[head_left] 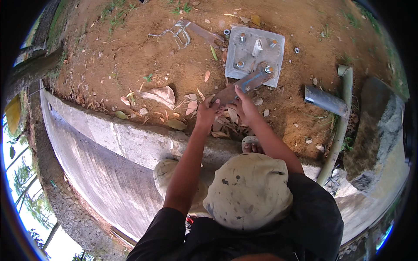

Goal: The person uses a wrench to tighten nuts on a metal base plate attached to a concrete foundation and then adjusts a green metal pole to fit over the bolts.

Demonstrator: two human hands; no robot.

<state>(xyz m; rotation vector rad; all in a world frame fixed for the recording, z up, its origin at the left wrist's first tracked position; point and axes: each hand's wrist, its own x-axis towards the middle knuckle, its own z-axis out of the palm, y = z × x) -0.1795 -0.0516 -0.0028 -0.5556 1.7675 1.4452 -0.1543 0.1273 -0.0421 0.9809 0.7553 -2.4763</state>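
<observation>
Both hands grip the near end of a flat rusty-brown bar (251, 82) with a blue streak along it. My left hand (207, 112) is closed on its left end, and my right hand (243, 106) holds it slightly further along, thumb on top. The bar's far end lies at the near right bolt (269, 69) of a square concrete base (276, 52); whether it fits around the bolt or only touches it, I cannot tell. Several bolts stand up from the base, around a pale stub (257, 47) in its middle.
Loose nuts lie beside the base, one at its upper left (226, 31) and one to its right (297, 50). Another flat brown bar (202, 32) lies near tangled wire (179, 35). To the right are a grey pipe piece (326, 101) and a long pipe (341, 126). A concrete ledge (126, 141) runs below.
</observation>
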